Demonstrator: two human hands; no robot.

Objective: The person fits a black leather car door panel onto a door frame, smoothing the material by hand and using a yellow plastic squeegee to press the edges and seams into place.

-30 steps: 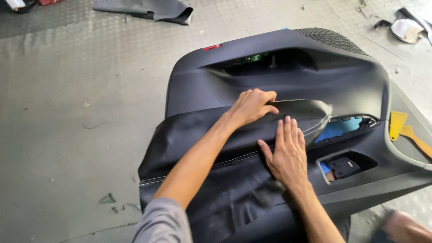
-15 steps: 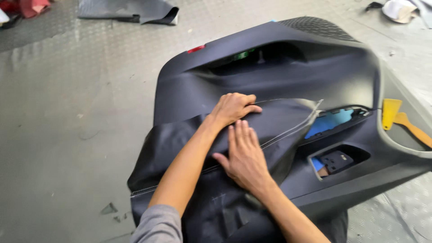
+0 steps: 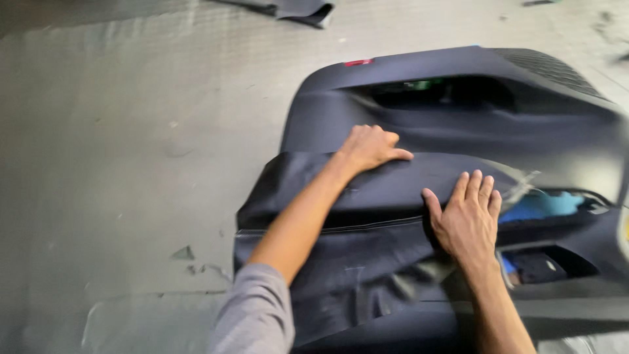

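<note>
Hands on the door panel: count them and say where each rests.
2. The left hand presses the upper edge of the black covering; the right hand lies flat on its right end.

my left arm wears a grey sleeve (image 3: 255, 314) of soft knit cloth that ends near the elbow, leaving the forearm bare. my right arm shows no sleeve at all. my left hand (image 3: 370, 147) and right hand (image 3: 466, 219) are bare, without gloves.

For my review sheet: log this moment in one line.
left hand flat on black covering | right hand pressing it | door panel underneath
</note>
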